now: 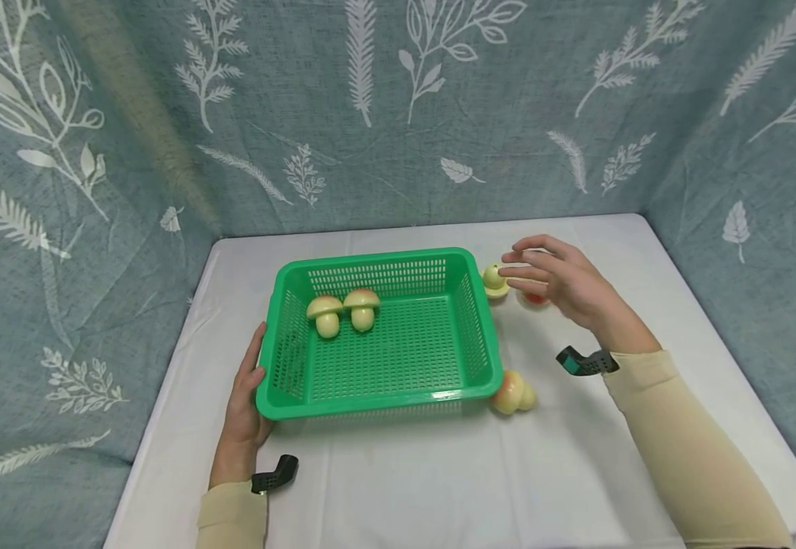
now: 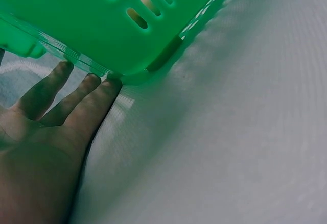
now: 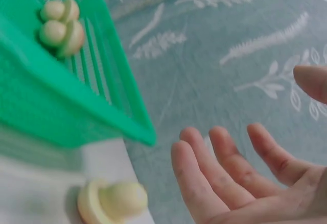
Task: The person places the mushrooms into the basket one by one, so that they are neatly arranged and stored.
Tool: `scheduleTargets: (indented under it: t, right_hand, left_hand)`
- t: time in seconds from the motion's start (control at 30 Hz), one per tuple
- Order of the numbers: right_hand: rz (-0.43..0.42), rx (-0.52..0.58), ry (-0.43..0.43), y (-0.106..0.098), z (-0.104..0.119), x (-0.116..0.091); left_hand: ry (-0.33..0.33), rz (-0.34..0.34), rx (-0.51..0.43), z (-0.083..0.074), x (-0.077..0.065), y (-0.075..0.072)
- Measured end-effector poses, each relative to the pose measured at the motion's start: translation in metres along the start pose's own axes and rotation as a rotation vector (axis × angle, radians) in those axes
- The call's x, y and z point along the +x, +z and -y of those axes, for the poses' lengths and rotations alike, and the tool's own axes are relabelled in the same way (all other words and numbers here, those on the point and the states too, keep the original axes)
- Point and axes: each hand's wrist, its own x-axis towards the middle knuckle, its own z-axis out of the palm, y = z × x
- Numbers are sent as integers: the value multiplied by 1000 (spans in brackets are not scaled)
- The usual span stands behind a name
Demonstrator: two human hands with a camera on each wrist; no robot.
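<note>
Two toy mushrooms [image 1: 343,310] with tan caps lie side by side in the back left of a green plastic basket [image 1: 384,412]. My left hand [image 1: 242,408] rests against the basket's left side, fingers straight; in the left wrist view their tips touch its lower edge. My right hand [image 1: 563,282] is raised to the right of the basket, fingers spread and holding nothing. Below its fingertips a pale toy mushroom [image 1: 495,278] lies by the basket's back right side. Beside it a reddish item [image 1: 535,298] is mostly hidden by the hand.
Another toy mushroom [image 1: 513,393], yellow with a reddish cap, lies against the basket's front right corner. A white cloth [image 1: 398,488] covers the table. Blue-grey leaf-patterned fabric [image 1: 384,183] hangs behind it and at both sides.
</note>
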Motion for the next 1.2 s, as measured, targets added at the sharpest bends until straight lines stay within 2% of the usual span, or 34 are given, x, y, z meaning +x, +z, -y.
scheduleTargets:
  t: [0.27, 0.43, 0.63, 0.93, 1.2]
  right_hand:
    - [23, -49, -29, -32, -1, -18]
    - [25, -26, -72, -47, -2, -30]
    - [29, 55, -120, -61, -3, -45]
    - [67, 73, -185, -82, -4, -65]
    - [118, -21, -155, -93, -14, -75]
  left_hand:
    - [-1, 6, -7, -2, 0, 1]
    - [-11, -6, 0, -5, -1, 2]
    - [-18, 6, -3, -8, 0, 3]
    - [-31, -6, -1, -9, 0, 3]
    - [-31, -6, -11, -7, -1, 1]
